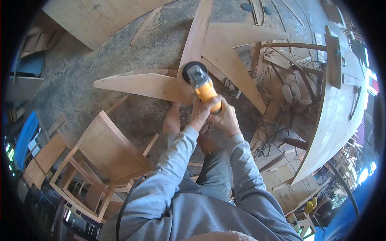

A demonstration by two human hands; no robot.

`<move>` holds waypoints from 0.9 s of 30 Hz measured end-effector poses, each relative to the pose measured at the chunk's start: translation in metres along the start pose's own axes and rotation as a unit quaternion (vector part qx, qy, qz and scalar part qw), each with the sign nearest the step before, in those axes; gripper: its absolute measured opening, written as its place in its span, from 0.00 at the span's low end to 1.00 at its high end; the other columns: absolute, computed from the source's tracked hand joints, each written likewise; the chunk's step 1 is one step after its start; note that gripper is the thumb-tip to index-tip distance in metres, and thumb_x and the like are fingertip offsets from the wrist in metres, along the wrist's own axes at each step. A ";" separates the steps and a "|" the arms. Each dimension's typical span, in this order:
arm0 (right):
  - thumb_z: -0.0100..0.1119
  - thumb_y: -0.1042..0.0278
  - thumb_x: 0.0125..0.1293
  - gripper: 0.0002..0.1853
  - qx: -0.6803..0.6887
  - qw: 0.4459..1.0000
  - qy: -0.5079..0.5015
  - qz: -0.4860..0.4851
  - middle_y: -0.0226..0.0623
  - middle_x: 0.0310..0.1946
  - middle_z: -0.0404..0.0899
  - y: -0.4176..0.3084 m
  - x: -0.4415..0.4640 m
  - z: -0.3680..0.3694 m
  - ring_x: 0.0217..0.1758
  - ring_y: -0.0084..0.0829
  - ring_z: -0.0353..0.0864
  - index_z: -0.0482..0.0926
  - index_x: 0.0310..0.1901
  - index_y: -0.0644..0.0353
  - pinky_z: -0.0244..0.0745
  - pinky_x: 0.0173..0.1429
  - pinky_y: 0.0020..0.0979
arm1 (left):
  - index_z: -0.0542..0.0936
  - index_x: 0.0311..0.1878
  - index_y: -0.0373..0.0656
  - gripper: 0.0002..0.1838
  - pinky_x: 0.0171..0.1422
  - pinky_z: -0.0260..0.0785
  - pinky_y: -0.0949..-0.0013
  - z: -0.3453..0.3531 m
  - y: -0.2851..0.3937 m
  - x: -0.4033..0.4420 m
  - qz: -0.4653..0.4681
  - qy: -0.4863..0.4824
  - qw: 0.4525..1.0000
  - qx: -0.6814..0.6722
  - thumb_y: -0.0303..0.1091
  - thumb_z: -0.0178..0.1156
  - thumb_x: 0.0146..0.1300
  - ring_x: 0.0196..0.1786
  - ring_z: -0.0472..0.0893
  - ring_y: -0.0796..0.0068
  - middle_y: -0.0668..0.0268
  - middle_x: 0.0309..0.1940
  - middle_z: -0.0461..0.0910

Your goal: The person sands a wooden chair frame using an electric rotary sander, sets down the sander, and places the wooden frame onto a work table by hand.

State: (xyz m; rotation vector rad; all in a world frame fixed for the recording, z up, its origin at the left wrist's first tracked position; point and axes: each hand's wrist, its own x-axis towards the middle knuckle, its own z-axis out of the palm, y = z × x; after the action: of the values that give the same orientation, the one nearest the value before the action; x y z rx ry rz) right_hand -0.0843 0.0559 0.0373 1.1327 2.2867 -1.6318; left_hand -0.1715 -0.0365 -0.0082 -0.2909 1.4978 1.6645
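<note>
My left hand (201, 111) and my right hand (226, 119) are both wrapped around the yellow body of an angle grinder (207, 91). Its dark round disc (190, 69) lies over a long pale wooden beam (196, 38), near the end closest to me. Whether the disc touches the wood is hard to make out. A tapered wooden piece (140, 85) sticks out to the left of the beam, and wide tapered panels (237, 60) spread to its right.
A wooden chair-like frame (116, 148) stands at my lower left. To the right is a large pale tabletop-like board (337, 128). Tangled cords (263, 144) and wood scraps lie on the concrete floor (108, 60). A wide wooden panel (88, 20) is at the upper left.
</note>
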 end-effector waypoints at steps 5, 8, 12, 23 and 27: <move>0.79 0.56 0.50 0.30 -0.003 0.999 0.027 0.018 0.56 0.42 0.91 -0.037 0.068 -0.025 0.49 0.52 0.93 0.83 0.52 0.68 0.85 0.54 0.44 | 0.82 0.54 0.36 0.32 0.47 0.82 0.66 0.030 0.057 0.065 0.028 -0.025 0.999 0.022 0.46 0.84 0.51 0.41 0.87 0.74 0.66 0.44 0.86; 0.79 0.55 0.49 0.32 -0.008 0.999 0.028 0.040 0.56 0.43 0.91 -0.050 0.102 -0.036 0.50 0.52 0.92 0.84 0.52 0.68 0.84 0.56 0.44 | 0.82 0.53 0.38 0.32 0.46 0.82 0.66 0.041 0.075 0.098 0.013 -0.040 0.998 0.038 0.46 0.84 0.51 0.41 0.86 0.73 0.65 0.43 0.85; 0.79 0.54 0.47 0.34 -0.022 0.998 0.050 0.043 0.56 0.44 0.91 -0.052 0.132 -0.055 0.51 0.51 0.92 0.84 0.53 0.69 0.84 0.57 0.44 | 0.81 0.54 0.36 0.33 0.47 0.84 0.64 0.066 0.096 0.120 0.032 -0.057 0.997 -0.028 0.45 0.84 0.51 0.40 0.87 0.72 0.63 0.43 0.85; 0.81 0.55 0.49 0.34 0.066 0.990 0.101 0.073 0.47 0.44 0.91 0.014 0.149 -0.183 0.49 0.38 0.92 0.84 0.56 0.69 0.84 0.55 0.37 | 0.84 0.57 0.37 0.29 0.50 0.85 0.64 0.209 0.064 0.157 -0.069 -0.170 0.982 0.035 0.41 0.82 0.55 0.44 0.89 0.70 0.62 0.48 0.87; 0.83 0.54 0.48 0.34 0.081 0.982 0.166 0.029 0.44 0.45 0.91 0.030 0.155 -0.232 0.49 0.33 0.91 0.86 0.55 0.67 0.83 0.56 0.34 | 0.87 0.54 0.35 0.31 0.53 0.84 0.64 0.274 0.025 0.193 -0.072 -0.210 0.975 0.009 0.43 0.86 0.51 0.45 0.89 0.69 0.62 0.46 0.90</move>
State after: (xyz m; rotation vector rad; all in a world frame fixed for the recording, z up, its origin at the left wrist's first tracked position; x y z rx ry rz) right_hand -0.1028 0.3353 0.0349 1.6042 2.3099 -1.7467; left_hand -0.2084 0.2951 -0.0498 -0.0300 1.1453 1.4853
